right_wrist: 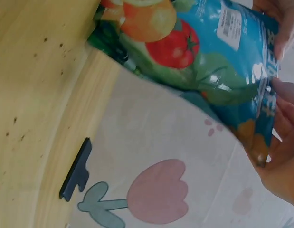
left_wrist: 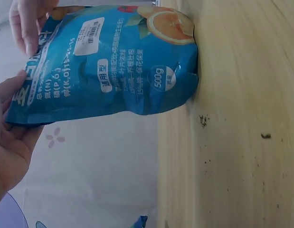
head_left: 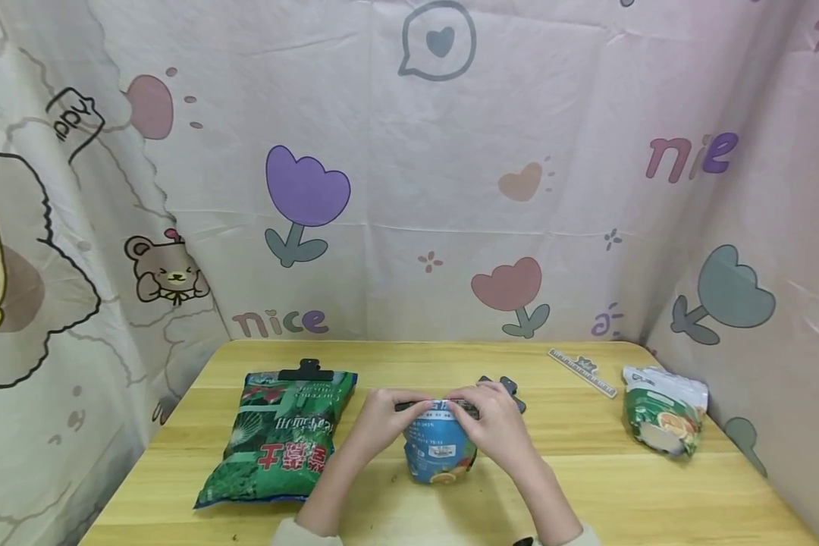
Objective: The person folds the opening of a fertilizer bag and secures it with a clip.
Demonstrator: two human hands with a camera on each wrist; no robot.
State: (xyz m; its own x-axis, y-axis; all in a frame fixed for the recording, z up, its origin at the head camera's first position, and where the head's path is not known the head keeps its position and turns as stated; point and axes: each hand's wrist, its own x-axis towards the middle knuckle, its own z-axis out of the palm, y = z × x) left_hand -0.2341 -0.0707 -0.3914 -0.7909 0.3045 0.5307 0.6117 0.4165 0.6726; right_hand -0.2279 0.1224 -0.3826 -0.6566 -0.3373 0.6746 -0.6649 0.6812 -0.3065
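A blue fertilizer bag [head_left: 440, 453] with fruit pictures and a "500g" mark stands upright on the table, its top edge folded over. At the top's left side, my left hand [head_left: 381, 422] pinches the edge between thumb and fingers. My right hand [head_left: 497, 422] pinches the same edge from the right. The left wrist view shows the bag's blue printed face [left_wrist: 132, 71] with a barcode label. Orange and tomato pictures [right_wrist: 173, 47] show on it in the right wrist view. Just behind my right hand lies a black clip [right_wrist: 76, 170], partly covered in the head view.
To the left lies a full green bag [head_left: 280, 440] with a black clip [head_left: 307, 371] at its top. A white ruler-like strip [head_left: 582, 371] lies at the back right. Beside it sits a green and white bag [head_left: 665, 413]. Dark crumbs [left_wrist: 203, 121] dot the table.
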